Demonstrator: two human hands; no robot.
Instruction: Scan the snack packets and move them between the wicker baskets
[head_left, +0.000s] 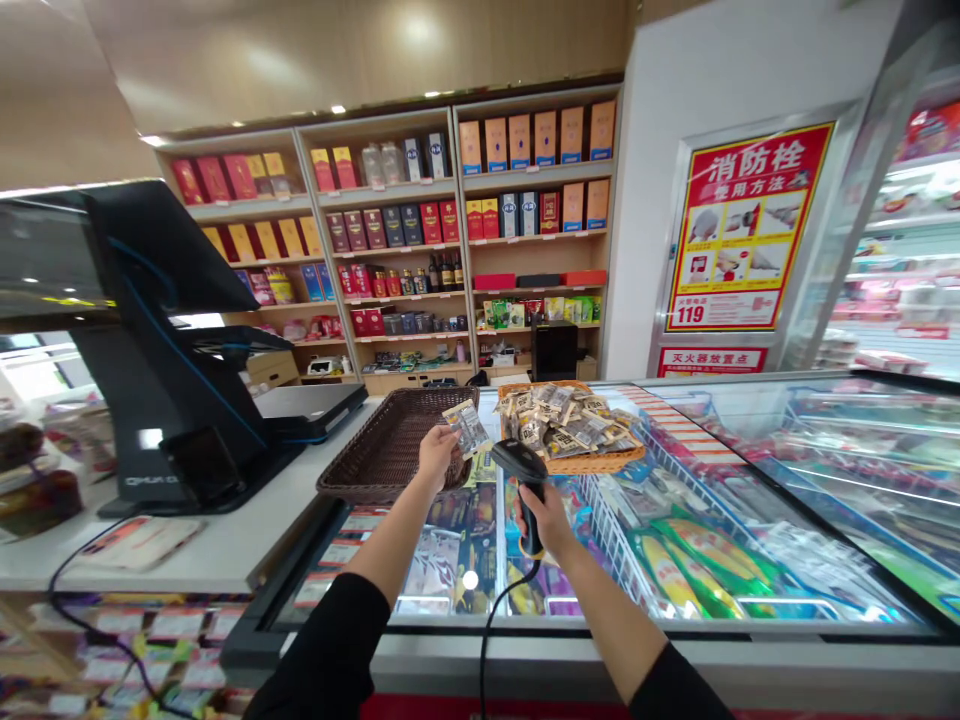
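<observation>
My left hand (pixel 439 455) pinches a small snack packet (pixel 468 428) by its left edge, over the right side of a dark brown wicker basket (pixel 382 440). In my right hand (pixel 551 518) is a black barcode scanner (pixel 529 490), gripped by its handle, with its head pointing left toward the packet. A black cable runs down from the scanner. Just behind the scanner, an orange woven basket (pixel 622 460) holds a heap of similar small packets (pixel 566 415). Both baskets rest on the glass top of a chest freezer (pixel 540 640).
On the counter to my left stands a black checkout terminal (pixel 172 390) with a scale platform (pixel 319 405). Frozen packages (pixel 705 560) lie under the freezer glass. Behind are shelves of boxed goods (pixel 390 225) and a red fire hydrant sign (pixel 750 225).
</observation>
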